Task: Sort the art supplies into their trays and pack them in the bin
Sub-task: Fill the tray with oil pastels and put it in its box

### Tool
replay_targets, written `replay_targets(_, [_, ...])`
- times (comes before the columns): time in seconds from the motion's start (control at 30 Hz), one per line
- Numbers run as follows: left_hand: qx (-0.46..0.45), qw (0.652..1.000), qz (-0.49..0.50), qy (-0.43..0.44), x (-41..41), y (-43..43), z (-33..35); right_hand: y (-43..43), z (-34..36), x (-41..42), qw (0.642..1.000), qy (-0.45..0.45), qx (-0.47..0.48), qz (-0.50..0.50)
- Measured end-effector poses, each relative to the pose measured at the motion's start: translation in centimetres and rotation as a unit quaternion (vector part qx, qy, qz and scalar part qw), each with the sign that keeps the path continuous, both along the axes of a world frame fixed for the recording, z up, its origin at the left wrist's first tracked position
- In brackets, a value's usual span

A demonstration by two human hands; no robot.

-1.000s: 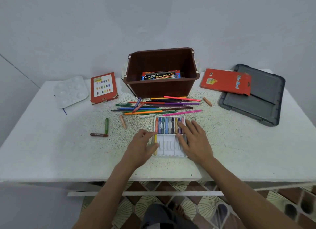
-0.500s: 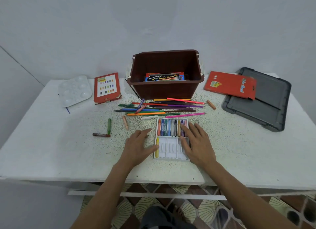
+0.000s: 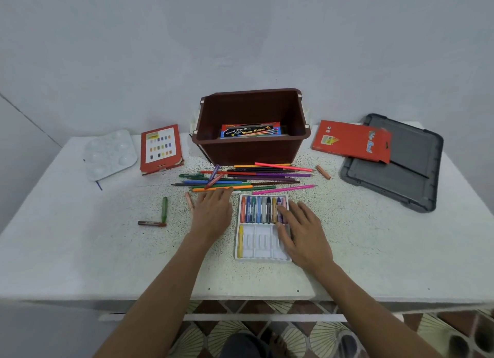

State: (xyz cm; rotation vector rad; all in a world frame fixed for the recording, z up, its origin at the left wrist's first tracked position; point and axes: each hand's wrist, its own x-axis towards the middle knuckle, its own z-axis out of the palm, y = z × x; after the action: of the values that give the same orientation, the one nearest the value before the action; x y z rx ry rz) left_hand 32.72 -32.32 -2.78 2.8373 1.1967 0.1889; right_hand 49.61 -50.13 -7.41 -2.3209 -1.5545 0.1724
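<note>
Left hand (image 3: 213, 213) has moved off the side of the crayon tray (image 3: 260, 246) and forward to the near edge of the pencil pile (image 3: 248, 178); right hand (image 3: 304, 232) stays on the tray.

Tray lies flat on the counter (image 3: 80, 250), in front of the bin (image 3: 248, 152): upper row full, lower row holding one yellow crayon (image 3: 240, 241) at its left. Right-hand fingers (image 3: 300, 213) lie spread and straight over the tray's right part, gripping nothing. Left-hand fingers (image 3: 222, 194) are extended, tips at the pencils, also holding nothing. A peach crayon (image 3: 189, 200) lies just beside the left hand; green (image 3: 164, 208) and brown (image 3: 151, 223) crayons lie farther left. Assessment: the tray looks like thin moulded plastic, light and flexible, with its crayons seated loosely. It is best taken by both long edges and kept level. Loose crayons are light and waxy, so pinch them at mid-length.
</note>
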Motion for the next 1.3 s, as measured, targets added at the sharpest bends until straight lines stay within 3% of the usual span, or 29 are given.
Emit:
replay_targets(0.2, [0.032,0.999,0.009,0.011,0.1,0.0,-0.4,0.0,0.5,-0.2,1.0,0.005,0.017,-0.003])
replay_targets(0.43, [-0.017,0.999,0.034,-0.016,-0.1,-0.3,0.2,0.0,0.1,0.2,1.0,0.007,0.028,0.005])
replay_targets(0.53, [-0.044,0.994,0.041,-0.096,-0.5,-0.7,0.3,-0.1,0.5,0.1,0.995,0.022,0.093,-0.001])
replay_targets(0.7, [-0.148,0.956,0.081,-0.241,-1.2,-2.0,0.5,-0.3,0.6,0.0,0.995,0.039,0.097,-0.01])
replay_targets(0.9, [-0.286,0.903,0.05,-0.315,-1.8,-4.3,1.8,-0.2,0.6,-0.2,0.997,0.015,0.078,-0.015])
replay_targets(1.03, [-0.331,0.901,0.035,-0.277,-2.1,-5.0,1.9,0.0,0.4,-0.3,0.998,-0.01,0.06,-0.014])
replay_targets(1.3, [-0.261,0.948,0.003,-0.18,-2.5,-5.7,0.5,0.1,-0.5,0.1,0.999,-0.033,0.01,0.007])
